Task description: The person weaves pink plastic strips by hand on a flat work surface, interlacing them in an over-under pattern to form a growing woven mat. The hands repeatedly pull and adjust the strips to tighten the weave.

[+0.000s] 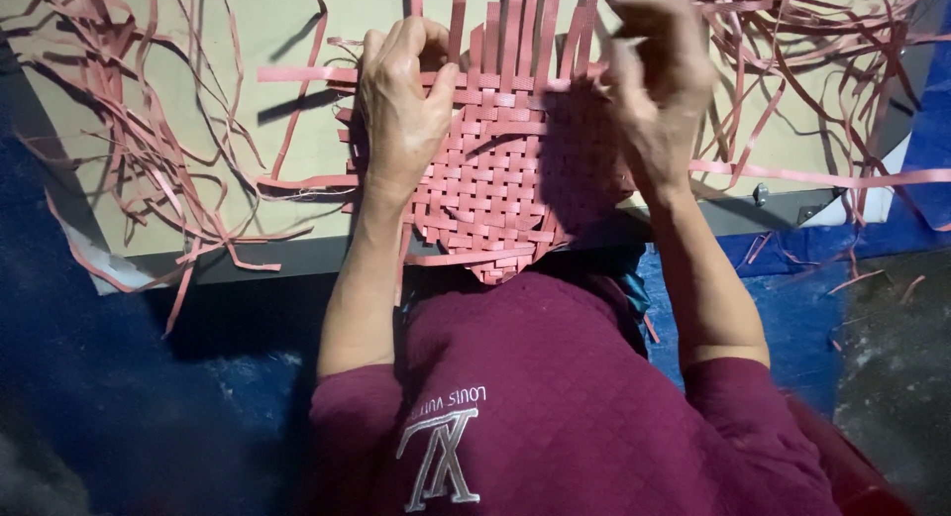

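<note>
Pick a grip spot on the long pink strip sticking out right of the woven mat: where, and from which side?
Probably the free length of the long pink strip, just past the right hand and the woven mat. It lies flat along the board, so come from above and pinch its two long edges. The far end nears tangled loose strips.

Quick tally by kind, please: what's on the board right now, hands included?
Woven mat of pink strips: 1
Tan board: 1
Hands on the mat, left hand and right hand: 2
Heaps of loose pink strips, too tangled to count: 2
Total: 6
</note>
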